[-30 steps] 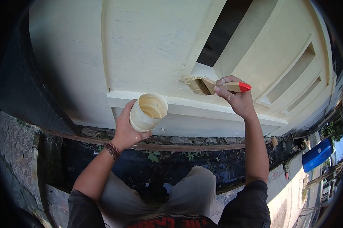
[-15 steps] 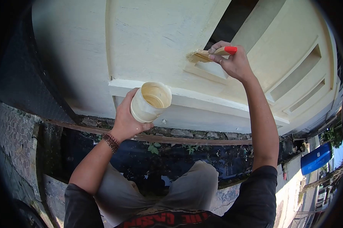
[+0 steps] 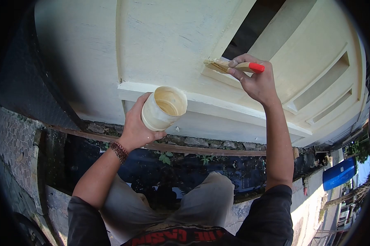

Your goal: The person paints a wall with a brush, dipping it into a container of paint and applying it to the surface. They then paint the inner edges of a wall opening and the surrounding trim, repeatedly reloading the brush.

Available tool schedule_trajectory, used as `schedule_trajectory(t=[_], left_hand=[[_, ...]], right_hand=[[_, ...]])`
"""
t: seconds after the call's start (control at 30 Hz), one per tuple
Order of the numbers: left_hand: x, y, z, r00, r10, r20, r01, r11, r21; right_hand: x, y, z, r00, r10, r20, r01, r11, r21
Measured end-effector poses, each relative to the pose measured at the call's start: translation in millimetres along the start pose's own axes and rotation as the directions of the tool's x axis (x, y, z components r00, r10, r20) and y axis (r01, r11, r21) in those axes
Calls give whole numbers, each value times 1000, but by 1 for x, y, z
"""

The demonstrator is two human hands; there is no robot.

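My right hand [image 3: 254, 80] grips a paintbrush [image 3: 246, 67] with a red-ended wooden handle. Its bristles touch the cream wall [image 3: 168, 45] at the lower corner of a slot-like opening [image 3: 250, 28]. Lower and to the left, my left hand [image 3: 136, 123] is wrapped round a cream plastic paint container [image 3: 162, 115], tilted so that its open mouth faces up towards me. Cream paint coats the inside of the container. Light paint smudges show on my right fingers.
Along the wall runs a white ledge [image 3: 217, 102]. Beneath it lies a ditch of dark water [image 3: 185, 168], with a brown pipe-like bar [image 3: 201, 151] and small plants [image 3: 165, 158] along it. A dark panel [image 3: 29, 90] stands at left, a blue barrel [image 3: 340, 173] at right.
My right hand and the paintbrush have shifted slightly right and down, and the handle lies flatter. My left hand still holds the container in nearly the same place.
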State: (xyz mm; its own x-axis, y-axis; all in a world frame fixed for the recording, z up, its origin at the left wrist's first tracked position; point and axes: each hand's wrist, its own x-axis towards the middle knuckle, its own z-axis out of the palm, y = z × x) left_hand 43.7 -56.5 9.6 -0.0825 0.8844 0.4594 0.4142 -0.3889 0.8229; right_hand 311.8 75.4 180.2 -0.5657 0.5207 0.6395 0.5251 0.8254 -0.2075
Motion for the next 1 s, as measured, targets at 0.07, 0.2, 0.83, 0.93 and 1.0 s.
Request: schedule_trajectory(t=[0.07, 0.2, 0.83, 0.93, 1.0], left_hand=[[1, -1, 1, 999, -36, 20, 37, 999, -14], [1, -3, 2, 998, -51, 23, 51, 999, -14], [5, -4, 8, 999, -44, 18, 45, 997, -63], [5, -2, 9, 999, -30, 24, 32, 997, -69], [5, -1, 10, 999, -24, 32, 26, 997, -71]], right_hand=[[-1, 6, 18, 998, -27, 48, 29, 999, -27], [9, 11, 17, 996, -56, -64, 52, 997, -57], [30, -10, -20, 993, 69, 96, -69, 998, -4], [45, 8, -21, 991, 134, 18, -134, 991, 20], [55, 10, -41, 995, 57, -85, -59, 998, -16]])
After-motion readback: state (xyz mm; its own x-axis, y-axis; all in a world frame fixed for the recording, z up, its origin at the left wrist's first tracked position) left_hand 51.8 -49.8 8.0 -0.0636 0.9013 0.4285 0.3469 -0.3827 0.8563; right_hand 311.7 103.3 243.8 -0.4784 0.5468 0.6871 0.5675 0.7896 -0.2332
